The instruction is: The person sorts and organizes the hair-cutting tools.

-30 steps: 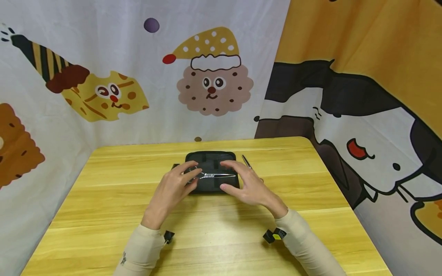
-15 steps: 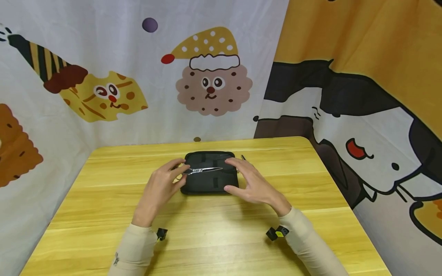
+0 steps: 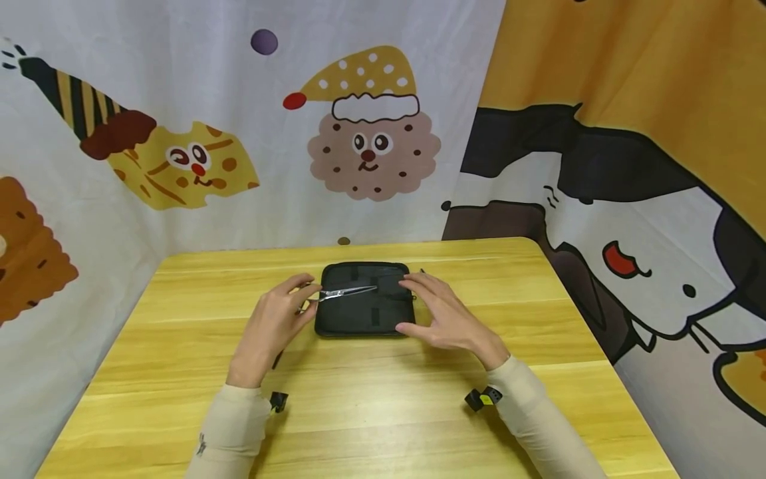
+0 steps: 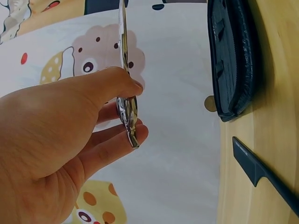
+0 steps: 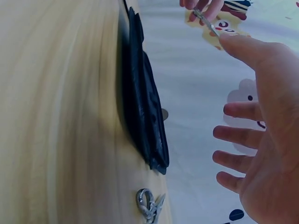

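Left hand (image 3: 272, 326) pinches the scissors (image 3: 336, 293) by the handle end, tip to its right over the black case (image 3: 350, 319); right hand (image 3: 445, 319) spread, holding nothing. Firm pinch, tip clear of the right hand, seems safest.

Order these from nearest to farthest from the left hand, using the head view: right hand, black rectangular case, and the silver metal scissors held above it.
1. Silver metal scissors: held in the left hand.
2. Black rectangular case: just to that hand's right.
3. Right hand: farthest, by the case's right side.
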A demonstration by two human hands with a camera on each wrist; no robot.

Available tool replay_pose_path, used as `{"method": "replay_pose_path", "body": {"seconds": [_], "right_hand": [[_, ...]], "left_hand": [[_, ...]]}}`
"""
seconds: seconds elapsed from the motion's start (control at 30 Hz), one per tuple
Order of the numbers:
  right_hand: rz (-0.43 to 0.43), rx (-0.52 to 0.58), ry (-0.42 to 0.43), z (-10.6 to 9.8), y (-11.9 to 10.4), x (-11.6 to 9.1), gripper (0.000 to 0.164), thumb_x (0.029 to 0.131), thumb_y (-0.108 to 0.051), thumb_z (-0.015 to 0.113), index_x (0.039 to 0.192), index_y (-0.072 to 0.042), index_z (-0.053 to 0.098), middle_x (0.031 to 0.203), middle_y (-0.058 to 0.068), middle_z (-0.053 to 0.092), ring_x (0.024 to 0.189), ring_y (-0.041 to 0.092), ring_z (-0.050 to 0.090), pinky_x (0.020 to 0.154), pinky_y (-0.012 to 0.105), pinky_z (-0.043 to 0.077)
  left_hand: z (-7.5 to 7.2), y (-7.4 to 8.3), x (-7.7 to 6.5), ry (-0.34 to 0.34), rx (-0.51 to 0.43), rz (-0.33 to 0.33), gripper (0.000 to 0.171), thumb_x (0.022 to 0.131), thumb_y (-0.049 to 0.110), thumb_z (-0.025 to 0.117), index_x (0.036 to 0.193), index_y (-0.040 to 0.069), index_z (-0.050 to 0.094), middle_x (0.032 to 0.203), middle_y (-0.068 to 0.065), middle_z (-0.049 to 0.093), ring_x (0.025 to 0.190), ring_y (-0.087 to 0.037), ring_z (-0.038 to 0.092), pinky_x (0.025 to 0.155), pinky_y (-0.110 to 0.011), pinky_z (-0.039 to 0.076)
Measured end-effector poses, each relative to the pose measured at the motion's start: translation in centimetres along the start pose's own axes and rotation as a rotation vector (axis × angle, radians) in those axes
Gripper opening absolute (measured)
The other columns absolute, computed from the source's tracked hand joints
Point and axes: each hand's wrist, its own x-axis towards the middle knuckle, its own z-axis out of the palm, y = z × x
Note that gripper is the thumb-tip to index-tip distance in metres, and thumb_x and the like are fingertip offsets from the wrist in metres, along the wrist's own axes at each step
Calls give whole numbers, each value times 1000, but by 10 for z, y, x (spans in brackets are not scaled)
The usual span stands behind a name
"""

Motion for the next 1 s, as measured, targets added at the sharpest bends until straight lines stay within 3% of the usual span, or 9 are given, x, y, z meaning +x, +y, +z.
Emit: {"method": "replay_pose_path", "body": {"seconds": [0.17, 0.43, 0.7, 1.0], "right_hand": [[-8, -58, -22, 2, 7, 0, 90, 100, -57, 80, 170, -10, 50, 180, 19, 43, 170, 50, 34, 138, 75, 27], [-19, -153, -56, 6, 18, 1, 85, 99, -60, 80, 159, -3, 61, 172, 24, 52, 169, 51, 37, 140, 71, 26], [43, -186, -143, 12, 23, 1, 83, 98, -63, 80, 154, -4, 66, 171, 20, 55, 167, 46, 42, 139, 67, 32], [12, -202, -153, 21, 27, 0, 78, 99, -58, 84, 154, -6, 67, 171, 20, 55, 164, 44, 47, 136, 67, 37]], "left_hand": [[1, -2, 0, -22, 5, -21, 26, 97, 5, 87, 123, 4, 85, 130, -21, 80, 88, -30, 83, 72, -44, 70], [1, -4, -1, -38, 8, -43, 25, 97, 3, 86, 122, 2, 85, 130, -21, 81, 90, -31, 83, 73, -45, 69], [2, -7, -3, -65, 3, -61, 26, 98, 3, 84, 124, 3, 84, 132, -21, 80, 92, -32, 83, 75, -46, 70], [3, -10, -4, -69, -13, -60, 26, 99, 3, 84, 124, 2, 84, 131, -21, 80, 90, -31, 83, 74, -45, 70]]}}
